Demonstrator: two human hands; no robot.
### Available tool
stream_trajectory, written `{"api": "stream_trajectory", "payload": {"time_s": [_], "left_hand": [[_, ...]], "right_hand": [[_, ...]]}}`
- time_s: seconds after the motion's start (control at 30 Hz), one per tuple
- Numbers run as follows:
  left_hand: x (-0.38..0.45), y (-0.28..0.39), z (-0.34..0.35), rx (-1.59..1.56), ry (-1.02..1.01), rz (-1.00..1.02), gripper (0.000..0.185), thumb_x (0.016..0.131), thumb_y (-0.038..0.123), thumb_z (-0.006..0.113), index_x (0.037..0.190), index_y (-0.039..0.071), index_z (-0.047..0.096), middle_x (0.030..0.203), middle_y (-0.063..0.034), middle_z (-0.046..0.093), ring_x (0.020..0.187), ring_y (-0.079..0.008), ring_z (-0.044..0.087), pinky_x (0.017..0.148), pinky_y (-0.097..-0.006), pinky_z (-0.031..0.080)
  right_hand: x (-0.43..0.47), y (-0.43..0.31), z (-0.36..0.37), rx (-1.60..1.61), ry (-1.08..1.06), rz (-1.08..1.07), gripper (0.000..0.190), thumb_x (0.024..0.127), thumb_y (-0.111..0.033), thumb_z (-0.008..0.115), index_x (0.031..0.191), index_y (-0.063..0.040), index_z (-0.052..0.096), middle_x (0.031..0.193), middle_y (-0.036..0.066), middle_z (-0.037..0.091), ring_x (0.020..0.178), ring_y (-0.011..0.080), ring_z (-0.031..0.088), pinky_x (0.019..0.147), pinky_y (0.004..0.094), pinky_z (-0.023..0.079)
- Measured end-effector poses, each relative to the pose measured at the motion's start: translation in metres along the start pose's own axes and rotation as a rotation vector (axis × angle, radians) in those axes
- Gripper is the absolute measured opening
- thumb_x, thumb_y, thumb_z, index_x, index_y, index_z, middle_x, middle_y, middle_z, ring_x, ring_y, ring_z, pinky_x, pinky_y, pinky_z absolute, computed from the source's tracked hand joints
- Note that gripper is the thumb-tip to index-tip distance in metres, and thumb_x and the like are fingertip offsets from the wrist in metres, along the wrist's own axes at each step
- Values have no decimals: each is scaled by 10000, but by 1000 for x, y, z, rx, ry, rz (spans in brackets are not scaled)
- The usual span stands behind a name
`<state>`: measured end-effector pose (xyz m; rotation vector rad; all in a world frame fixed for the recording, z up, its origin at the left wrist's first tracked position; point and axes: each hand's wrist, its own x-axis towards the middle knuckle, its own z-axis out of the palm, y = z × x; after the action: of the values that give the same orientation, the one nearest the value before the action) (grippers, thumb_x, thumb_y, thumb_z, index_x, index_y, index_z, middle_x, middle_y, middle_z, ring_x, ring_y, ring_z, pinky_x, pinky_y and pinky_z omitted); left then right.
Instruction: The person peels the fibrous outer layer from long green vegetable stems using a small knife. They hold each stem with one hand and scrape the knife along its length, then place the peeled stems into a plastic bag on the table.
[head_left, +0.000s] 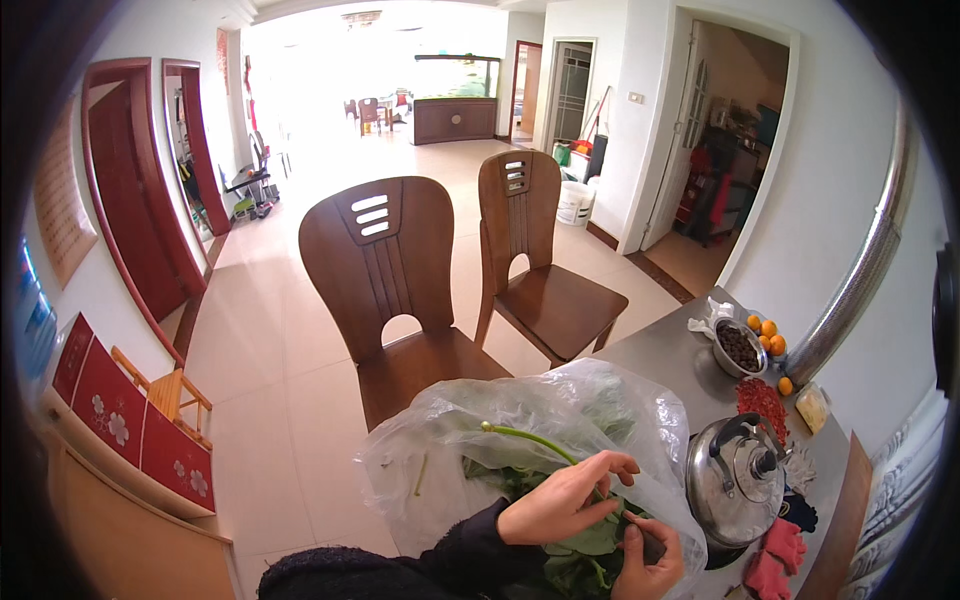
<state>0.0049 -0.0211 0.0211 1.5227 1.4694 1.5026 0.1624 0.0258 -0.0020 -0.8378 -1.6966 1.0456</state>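
My left hand (562, 499), in a dark sleeve, holds a leafy vegetable with a long green stem (534, 437). The stem's pale end sticks out past the hand to the upper left. With thumb and fingers, my right hand (651, 559) pinches the same greenery close to the left fingertips. Broad green leaves (592, 541) hang around and below both hands. Beneath them spreads a crumpled clear plastic bag (435, 420) with more greens (510, 480) on or in it. A loose thin stem (420, 476) lies on the plastic at left.
A steel kettle (731, 480) stands right of the bag. Pink gloves (776, 559), dried red chillies (761, 405), a metal bowl of dark pieces (739, 349) and oranges (766, 328) share the metal tabletop (660, 337). Two wooden chairs (375, 277) stand at its far side. A metal flue pipe (862, 285) rises at right.
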Motion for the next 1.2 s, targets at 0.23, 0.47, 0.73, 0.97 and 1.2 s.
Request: {"api": "stream_trajectory", "payload": {"time_s": [0.23,0.47,0.73,0.97,1.2], "left_hand": [[0,-3,4,24,114,103,633,753,-57,646,1319,35,377,1121,-72,550,745,-124,518,697,-259,505],[1,-6,5,55,234,182,862,700,-47,731,1402,40,239,1347,-145,369,788,-149,603,667,-265,518],[12,-18,22,411,529,518,610,671,120,781,1220,27,533,1293,-184,470,958,-264,629,761,-309,525],[2,-4,27,-474,198,-212,166,860,27,604,997,-67,599,1055,-107,607,937,-150,590,791,-279,483],[4,-5,28,-524,216,-243,152,880,74,605,974,-46,614,854,-65,653,799,-116,620,698,-223,477]], "right_hand": [[1,8,-2,-96,-37,13,139,839,-26,633,968,25,624,856,83,652,751,132,608,701,249,493],[7,1,-7,313,-180,246,123,812,45,613,933,39,598,955,142,648,838,165,620,741,275,506],[4,4,-2,436,118,216,123,837,22,625,943,59,572,931,141,662,778,146,638,712,258,527],[2,-2,-1,451,187,110,156,827,24,646,971,47,593,952,134,663,808,123,623,715,228,500],[1,-8,-1,346,91,61,143,817,51,638,953,55,593,957,153,660,828,148,627,742,236,496]]}}
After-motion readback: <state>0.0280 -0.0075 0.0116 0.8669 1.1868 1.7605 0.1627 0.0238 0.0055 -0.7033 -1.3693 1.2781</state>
